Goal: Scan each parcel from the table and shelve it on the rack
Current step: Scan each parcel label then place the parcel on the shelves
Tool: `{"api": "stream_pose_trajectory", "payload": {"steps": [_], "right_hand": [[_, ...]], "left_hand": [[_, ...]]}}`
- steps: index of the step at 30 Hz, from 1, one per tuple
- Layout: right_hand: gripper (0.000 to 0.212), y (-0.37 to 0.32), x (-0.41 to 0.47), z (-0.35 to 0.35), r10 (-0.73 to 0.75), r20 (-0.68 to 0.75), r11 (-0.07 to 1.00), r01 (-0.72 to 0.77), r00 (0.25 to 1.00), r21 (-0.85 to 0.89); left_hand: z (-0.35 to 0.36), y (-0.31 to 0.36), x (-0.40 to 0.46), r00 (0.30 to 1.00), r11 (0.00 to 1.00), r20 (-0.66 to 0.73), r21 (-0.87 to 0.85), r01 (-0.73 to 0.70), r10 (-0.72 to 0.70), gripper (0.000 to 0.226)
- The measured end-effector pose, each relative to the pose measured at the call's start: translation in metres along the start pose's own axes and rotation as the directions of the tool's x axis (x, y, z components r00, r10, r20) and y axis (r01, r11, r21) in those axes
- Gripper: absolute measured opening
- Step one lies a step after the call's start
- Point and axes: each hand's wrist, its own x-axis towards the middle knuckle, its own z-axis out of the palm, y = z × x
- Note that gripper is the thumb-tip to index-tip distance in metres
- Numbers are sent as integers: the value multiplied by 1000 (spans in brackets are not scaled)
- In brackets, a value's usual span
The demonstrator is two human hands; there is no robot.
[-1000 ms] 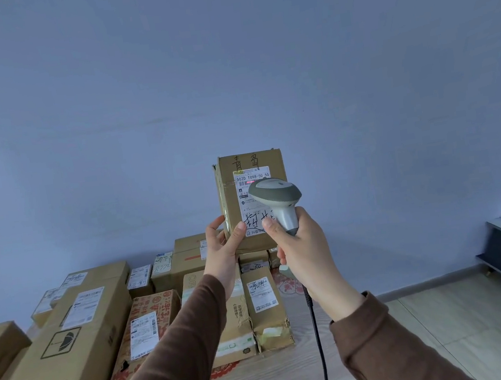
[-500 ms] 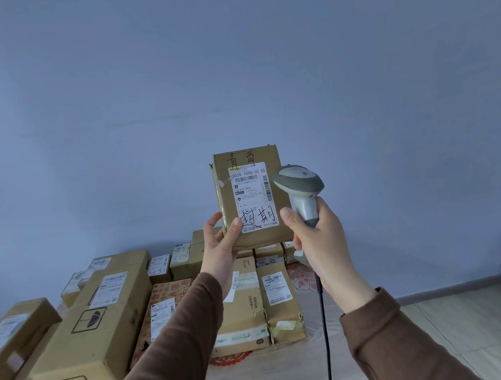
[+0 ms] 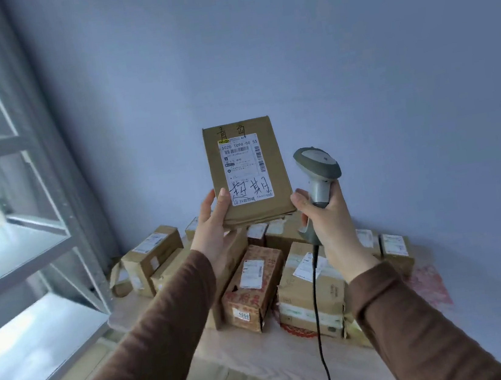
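The parcel (image 3: 248, 171) you were scanning stood upright in the air in front of the blue wall (image 3: 351, 49), above the table (image 3: 264, 357), its labelled face turned toward you. The large handwriting on its white label (image 3: 246, 169) was visible, but the small print under the barcode was too fine to read. Your left hand (image 3: 212, 226) gripped it at the lower left corner, thumb pressed on the front beside the label, fingers curled behind and mostly hidden by the cardboard. Your right hand (image 3: 326, 221) was closed round the grip of the grey scanner (image 3: 317, 177), just to the right of the parcel and apart from it; whether a finger rested on the trigger could not be seen. The scanner's window faced away from you. Its black cable (image 3: 319, 324) hung straight down and ran off the bottom edge. Both brown sleeves (image 3: 167, 344) reached forward and upward, cut off at the lower frame. Your arms covered several of the boxes (image 3: 252, 288) lying on the table. The metal rack (image 3: 27, 244) stood at the left, blurred and cropped by the frame edge, so its shelves' contents could not be made out.
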Motion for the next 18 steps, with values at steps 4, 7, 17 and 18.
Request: {"api": "stream_pose_trajectory", "payload": {"steps": [4, 7, 17, 18], "right_hand": [[40, -2, -22, 65, 28, 147, 998, -35, 989, 45], [30, -8, -49, 121, 34, 255, 996, -55, 966, 77], [27, -53, -206, 352, 10, 531, 982, -109, 847, 154], [29, -59, -226, 377, 13, 548, 979, -121, 836, 161]], "left_hand": [[-55, 37, -43, 989, 998, -142, 44, -45, 51, 60], [-99, 69, -88, 971, 993, -221, 81, -81, 97, 47], [-301, 173, -270, 820, 980, -540, 162, -116, 187, 48], [-326, 184, -292, 798, 976, -567, 177, -124, 204, 43]]}}
